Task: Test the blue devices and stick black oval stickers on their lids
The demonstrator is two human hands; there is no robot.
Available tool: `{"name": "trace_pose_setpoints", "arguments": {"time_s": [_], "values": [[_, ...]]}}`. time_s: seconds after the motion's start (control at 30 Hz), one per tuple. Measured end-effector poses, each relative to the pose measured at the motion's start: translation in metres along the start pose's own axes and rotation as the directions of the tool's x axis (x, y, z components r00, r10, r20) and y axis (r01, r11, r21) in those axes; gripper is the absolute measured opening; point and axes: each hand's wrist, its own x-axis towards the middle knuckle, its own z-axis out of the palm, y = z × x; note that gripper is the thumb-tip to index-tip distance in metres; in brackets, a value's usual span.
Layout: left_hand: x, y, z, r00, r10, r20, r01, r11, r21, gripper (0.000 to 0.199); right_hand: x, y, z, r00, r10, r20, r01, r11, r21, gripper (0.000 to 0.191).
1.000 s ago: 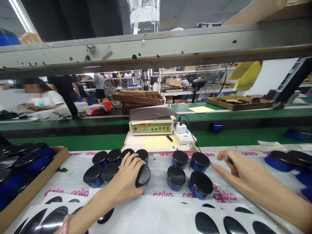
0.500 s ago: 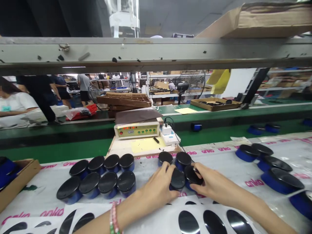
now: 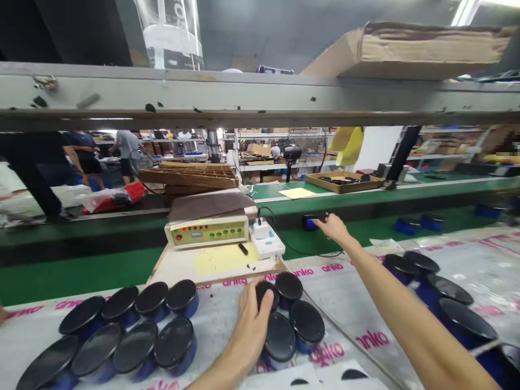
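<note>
Right hand (image 3: 333, 227) reaches out, fingers extended at a blue black-capped round canister (image 3: 312, 222) lying sideways on the green conveyor belt (image 3: 122, 276), just left of the hand; grip unclear. Left hand (image 3: 252, 333) cups a black-lidded blue canister (image 3: 265, 292), far back.

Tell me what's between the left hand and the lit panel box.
The head view shows a yellow sheet on a pale board between the left hand and the panel box.
</note>
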Motion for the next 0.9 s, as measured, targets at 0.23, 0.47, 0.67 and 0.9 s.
{"name": "trace_pose_setpoints", "arguments": {"time_s": [0.23,0.47,0.67,0.9], "values": [[-0.007,0.015,-0.017,0.997,0.045,-0.054,-0.05,0.994,-0.094,0.05,0.01,-0.029,0.024,0.995,-0.099,0.014,0.097,0.99,0.106,0.025],[-0.012,0.073,-0.052,0.989,0.024,0.145,0.095,0.647,-0.756,0.047,-0.123,-0.058,-0.04,0.715,-0.699,0.023,0.623,0.651,0.433,0.043],[-0.031,0.089,-0.071,0.794,0.148,0.59,0.503,0.387,-0.773,0.07,-0.23,-0.081,-0.07,0.435,-0.885,0.164,0.831,0.465,0.306,0.032],[-0.041,0.08,-0.1,0.888,0.092,0.451,0.412,0.281,-0.867,0.067,-0.253,-0.091,-0.086,0.492,-0.868,-0.064,0.855,0.468,0.222,0.03]]}}
